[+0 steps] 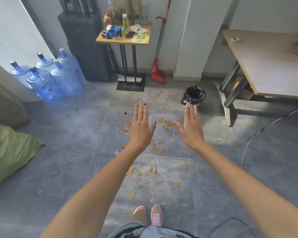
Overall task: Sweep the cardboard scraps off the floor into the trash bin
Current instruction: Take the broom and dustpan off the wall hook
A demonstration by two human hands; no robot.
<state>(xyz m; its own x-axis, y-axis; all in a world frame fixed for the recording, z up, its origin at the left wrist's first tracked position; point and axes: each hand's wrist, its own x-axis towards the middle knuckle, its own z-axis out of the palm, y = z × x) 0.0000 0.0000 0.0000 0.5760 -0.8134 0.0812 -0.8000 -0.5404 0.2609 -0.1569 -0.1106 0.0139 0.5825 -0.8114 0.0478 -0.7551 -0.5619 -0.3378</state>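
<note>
Standing on a grey tiled floor (pixel 58 169) in pink shoes (pixel 156 215), reaching both arms forward. Holding the left hand (pixel 140 127) flat, palm down, its fingers (pixel 141 112) straight and a little apart, gripping nothing. Holding the right hand (pixel 191 127) flat likewise, its fingers (pixel 190 112) straight and close together, thumb out, gripping nothing.

Below and between the hands, scattered over the floor from near the shoes outward: cardboard scraps (pixel 167 124), loose and spread in small clusters. Beyond the right fingertips, on the floor: a trash bin (pixel 193 95) lined with a black bag, apart from the scraps. Leaning upright against the back wall: a red long-handled dustpan (pixel 158 73), beside a small cluttered worktop (pixel 124 40). At the left: blue water jugs (pixel 58 79) grouped together. At the right: a large pale worktop (pixel 268 66).
</note>
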